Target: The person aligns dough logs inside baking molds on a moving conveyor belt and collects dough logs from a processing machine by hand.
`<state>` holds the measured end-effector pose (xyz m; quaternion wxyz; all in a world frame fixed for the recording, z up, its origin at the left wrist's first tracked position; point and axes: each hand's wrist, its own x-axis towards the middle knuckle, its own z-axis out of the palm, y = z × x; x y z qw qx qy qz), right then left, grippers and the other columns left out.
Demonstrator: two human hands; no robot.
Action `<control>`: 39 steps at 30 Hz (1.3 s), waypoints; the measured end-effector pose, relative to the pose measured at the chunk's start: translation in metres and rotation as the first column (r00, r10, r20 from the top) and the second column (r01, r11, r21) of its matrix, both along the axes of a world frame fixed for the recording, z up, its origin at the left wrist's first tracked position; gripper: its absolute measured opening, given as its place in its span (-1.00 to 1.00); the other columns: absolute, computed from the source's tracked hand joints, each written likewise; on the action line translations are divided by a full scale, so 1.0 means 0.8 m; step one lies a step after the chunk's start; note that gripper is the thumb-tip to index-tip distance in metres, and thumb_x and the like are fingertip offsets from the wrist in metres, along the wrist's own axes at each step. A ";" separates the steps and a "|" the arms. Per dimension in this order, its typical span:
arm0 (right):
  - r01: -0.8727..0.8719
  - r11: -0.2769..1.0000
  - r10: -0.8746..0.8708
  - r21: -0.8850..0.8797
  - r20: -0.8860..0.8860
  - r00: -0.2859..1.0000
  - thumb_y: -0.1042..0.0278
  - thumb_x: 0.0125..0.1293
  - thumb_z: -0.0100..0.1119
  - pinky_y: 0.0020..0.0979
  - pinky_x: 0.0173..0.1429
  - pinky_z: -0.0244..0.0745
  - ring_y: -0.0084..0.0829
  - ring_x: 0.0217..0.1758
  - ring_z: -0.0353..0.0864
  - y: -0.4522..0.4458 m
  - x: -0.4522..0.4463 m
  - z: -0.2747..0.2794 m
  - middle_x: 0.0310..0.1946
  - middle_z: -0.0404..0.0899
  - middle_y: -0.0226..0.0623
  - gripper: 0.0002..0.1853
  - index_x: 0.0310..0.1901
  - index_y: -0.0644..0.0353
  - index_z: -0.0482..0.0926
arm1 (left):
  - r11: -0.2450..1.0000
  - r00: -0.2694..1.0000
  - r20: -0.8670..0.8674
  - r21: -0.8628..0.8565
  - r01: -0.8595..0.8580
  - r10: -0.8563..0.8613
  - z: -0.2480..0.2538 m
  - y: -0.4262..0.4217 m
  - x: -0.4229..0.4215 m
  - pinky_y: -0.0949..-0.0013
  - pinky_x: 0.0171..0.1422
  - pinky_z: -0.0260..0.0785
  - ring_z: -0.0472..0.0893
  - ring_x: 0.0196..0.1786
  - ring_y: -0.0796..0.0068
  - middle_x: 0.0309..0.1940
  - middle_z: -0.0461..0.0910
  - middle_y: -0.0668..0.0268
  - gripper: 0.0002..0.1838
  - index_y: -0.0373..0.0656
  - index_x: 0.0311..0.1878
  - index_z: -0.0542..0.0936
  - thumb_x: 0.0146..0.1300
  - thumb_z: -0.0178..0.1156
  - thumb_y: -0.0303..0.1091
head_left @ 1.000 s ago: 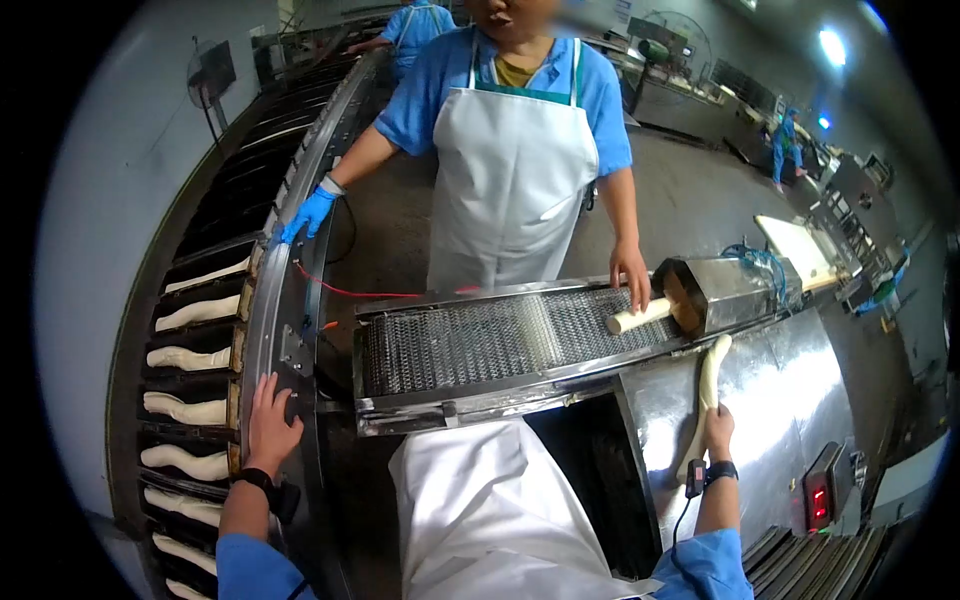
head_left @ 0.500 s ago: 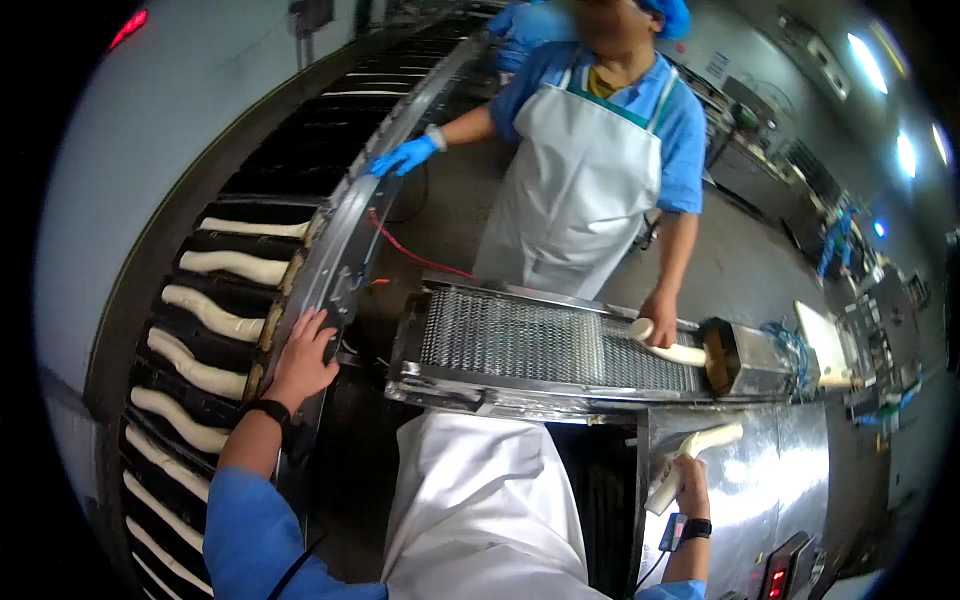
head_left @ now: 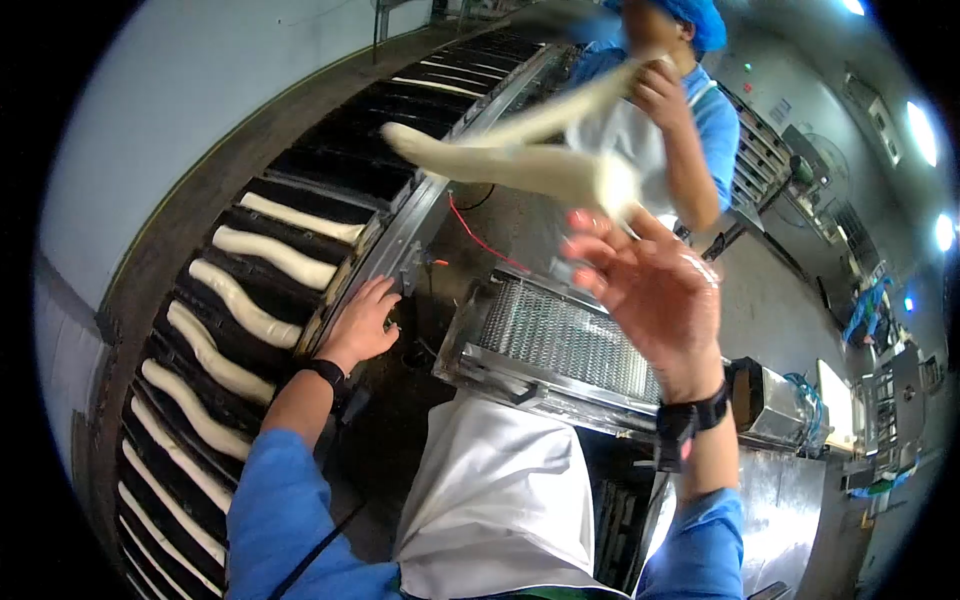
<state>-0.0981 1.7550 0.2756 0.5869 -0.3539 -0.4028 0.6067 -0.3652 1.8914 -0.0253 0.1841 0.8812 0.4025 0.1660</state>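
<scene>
1. One dough strip (head_left: 500,168) mid-air, crossing the tray line's (head_left: 345,165) right edge in our view.
2. Our right hand (head_left: 655,285): fingers splayed, not gripping; contact unclear.
3. Step, we judge: release; next calls for straight laying, perhaps in one tray.
4. Our left hand (head_left: 358,325): on the metal rail (head_left: 405,225), holding nothing.
5. Co-worker's hand (head_left: 660,95) grips a second strip (head_left: 560,113).

Far dough strip (head_left: 562,112) at 1 o'clock is super blurry, and the right hand (head_left: 655,285) blocks some mesh belt (head_left: 560,325) around 3 o'clock.
</scene>
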 end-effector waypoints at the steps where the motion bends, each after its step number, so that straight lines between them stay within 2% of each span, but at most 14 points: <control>1: -0.003 0.998 0.004 0.063 -0.018 1.000 0.39 0.26 0.00 -0.20 0.19 0.51 -0.10 0.25 0.49 0.012 -0.003 -0.008 0.26 0.38 0.12 -0.34 0.40 0.37 0.15 | 1.000 1.000 -0.017 -0.017 -0.005 0.004 -0.005 0.011 0.004 0.15 0.58 0.01 0.12 0.52 0.15 0.41 0.26 0.10 -0.47 -0.20 0.19 0.52 0.11 0.26 -0.29; 4: -0.010 0.986 0.017 0.165 -0.041 0.999 0.47 0.25 -0.01 -0.12 0.27 0.46 -0.11 0.31 0.47 0.027 0.021 -0.041 0.29 0.39 0.00 -0.34 0.42 0.31 0.18 | 1.000 0.999 -0.031 0.021 0.019 -0.019 -0.009 0.035 0.012 0.17 0.57 0.03 0.15 0.51 0.15 0.39 0.28 0.10 -0.47 -0.20 0.18 0.52 0.09 0.27 -0.29; 8: 0.245 0.969 -0.233 -0.019 0.251 0.940 0.46 0.20 0.06 -0.17 0.26 0.47 -0.22 0.24 0.51 -0.018 0.107 -0.118 0.23 0.43 -0.06 -0.33 0.40 0.28 0.23 | 0.999 1.000 -0.017 0.026 0.024 -0.024 -0.011 0.050 0.028 0.15 0.57 0.03 0.15 0.50 0.14 0.38 0.29 0.11 -0.49 -0.19 0.16 0.54 0.09 0.26 -0.29; 10: 0.370 0.926 -0.297 -0.076 0.461 0.836 0.27 0.25 0.17 -0.25 0.17 0.55 -0.25 0.15 0.57 -0.044 0.142 -0.177 0.17 0.48 -0.08 -0.37 0.35 0.27 0.31 | 1.000 0.999 -0.036 0.014 0.016 -0.015 -0.013 0.064 0.035 0.15 0.57 0.03 0.14 0.51 0.14 0.39 0.28 0.11 -0.49 -0.19 0.16 0.53 0.10 0.25 -0.29; 12: 0.505 0.798 -0.287 -0.328 0.531 0.797 0.49 0.23 0.12 -0.24 0.26 0.48 -0.22 0.21 0.49 -0.065 0.176 -0.248 0.22 0.43 -0.07 -0.41 0.33 0.33 0.31 | 1.000 0.998 -0.052 0.001 0.018 -0.018 -0.023 0.081 0.042 0.14 0.57 0.03 0.13 0.51 0.14 0.39 0.27 0.12 -0.50 -0.18 0.16 0.53 0.10 0.25 -0.29; 15: 0.556 0.813 -0.135 -0.174 0.872 0.470 0.49 0.21 0.22 -0.20 0.28 0.44 -0.08 0.20 0.47 -0.095 0.199 -0.319 0.23 0.39 0.02 -0.41 0.28 0.37 0.33 | 0.999 0.995 -0.090 0.001 0.039 -0.039 -0.023 0.095 0.044 0.14 0.56 0.05 0.09 0.53 0.15 0.40 0.24 0.13 -0.49 -0.18 0.18 0.50 0.12 0.23 -0.30; 16: 0.551 0.813 -0.128 -0.185 0.867 0.481 0.49 0.21 0.22 -0.20 0.28 0.44 -0.08 0.20 0.47 -0.100 0.207 -0.325 0.23 0.39 0.02 -0.41 0.28 0.37 0.33 | 0.999 0.994 -0.102 -0.006 0.036 -0.037 -0.020 0.096 0.047 0.14 0.56 0.05 0.09 0.53 0.15 0.40 0.24 0.13 -0.49 -0.18 0.18 0.50 0.12 0.23 -0.30; 18: 0.571 0.818 -0.113 0.069 0.993 0.042 0.45 0.21 0.24 -0.13 0.35 0.33 0.03 0.25 0.38 -0.108 0.228 -0.339 0.23 0.34 0.10 -0.42 0.26 0.37 0.34 | 0.999 0.994 -0.104 -0.028 0.024 -0.027 -0.021 0.105 0.053 0.14 0.56 0.06 0.08 0.53 0.15 0.41 0.23 0.13 -0.50 -0.17 0.19 0.49 0.14 0.21 -0.31; 20: 0.545 0.805 -0.177 0.234 0.972 -0.156 0.45 0.22 0.19 -0.03 0.46 0.14 0.16 0.35 0.22 -0.120 0.264 -0.362 0.26 0.27 0.19 -0.43 0.27 0.37 0.31 | 0.998 0.988 -0.153 -0.058 0.010 -0.019 -0.022 0.110 0.056 0.13 0.55 0.07 0.06 0.54 0.16 0.43 0.20 0.13 -0.50 -0.17 0.20 0.49 0.16 0.20 -0.31; 22: 0.469 0.796 -0.128 0.382 0.865 -0.486 0.40 0.27 0.13 0.01 0.51 0.04 0.19 0.42 0.14 -0.132 0.303 -0.377 0.32 0.21 0.23 -0.42 0.30 0.39 0.26 | 0.999 0.986 -0.167 -0.045 0.016 -0.023 -0.025 0.121 0.061 0.13 0.55 0.08 0.05 0.55 0.17 0.45 0.17 0.13 -0.50 -0.19 0.21 0.48 0.17 0.19 -0.32; 27: 0.779 0.567 0.257 0.269 0.840 -0.477 0.38 0.29 0.06 0.04 0.59 -0.26 0.09 0.61 -0.29 -0.168 0.352 -0.350 0.52 -0.14 0.15 -0.26 0.47 0.29 0.02 | 0.999 0.982 -0.188 -0.033 0.003 -0.009 -0.014 0.120 0.065 0.16 0.54 0.09 0.07 0.54 0.16 0.47 0.14 0.13 -0.49 -0.23 0.19 0.49 0.12 0.20 -0.33; 31: 0.850 0.463 0.324 0.251 0.844 -0.426 0.45 0.26 0.04 0.05 0.58 -0.23 0.08 0.61 -0.24 -0.185 0.367 -0.333 0.52 -0.12 0.08 -0.25 0.47 0.28 0.02 | 0.999 0.989 -0.148 0.042 0.023 -0.017 -0.001 0.111 0.060 0.16 0.53 0.10 0.12 0.52 0.12 0.46 0.15 0.09 -0.48 -0.23 0.18 0.49 0.10 0.20 -0.35; 38: 0.797 0.524 0.282 0.300 0.822 -0.494 0.50 0.18 0.07 0.08 0.55 -0.12 0.12 0.58 -0.13 -0.199 0.398 -0.353 0.50 0.03 -0.02 -0.23 0.45 0.27 0.08 | 0.988 0.989 -0.011 0.052 -0.145 0.145 0.003 0.070 0.050 0.16 0.48 0.17 0.29 0.43 0.07 0.36 0.31 0.01 -0.52 -0.21 0.13 0.52 0.08 0.23 -0.43; 39: 0.800 0.543 0.290 0.257 0.836 -0.466 0.50 0.16 0.10 0.10 0.55 -0.11 0.10 0.58 -0.12 -0.196 0.391 -0.342 0.49 0.06 -0.08 -0.23 0.45 0.27 0.10 | 0.938 0.965 0.095 -0.275 -0.209 0.243 0.024 0.058 0.050 0.18 0.44 0.22 0.36 0.38 0.08 0.29 0.40 0.01 -0.56 -0.20 0.11 0.54 0.08 0.22 -0.49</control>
